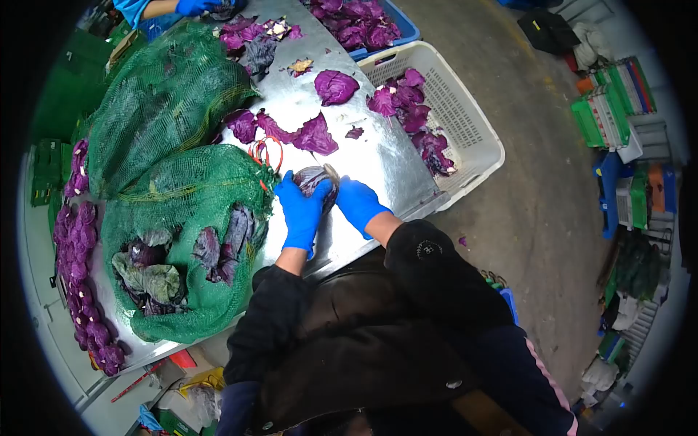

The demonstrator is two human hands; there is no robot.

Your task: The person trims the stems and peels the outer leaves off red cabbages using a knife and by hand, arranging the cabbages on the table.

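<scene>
My left hand (302,211), in a blue glove, is closed around a red cabbage (309,176) resting on the metal table near its front edge. My right hand (358,203), also gloved in blue, is closed at the cabbage's right side. A narrow brownish-grey piece (331,173) shows between that hand and the cabbage; what the right fingers grip is hidden. Just left of the cabbage lie red scissor-like handles (267,152). Loose purple cabbage leaves (315,135) are spread beyond my hands, with one larger leaf (336,87) farther off.
Green mesh sacks (167,109) of cabbages cover the table's left side, one open toward me. Trimmed cabbages (76,247) line the far left edge. A white crate (480,145) and a blue crate (407,29) hold leaves at right. Another person's gloved hand (198,6) works at the top.
</scene>
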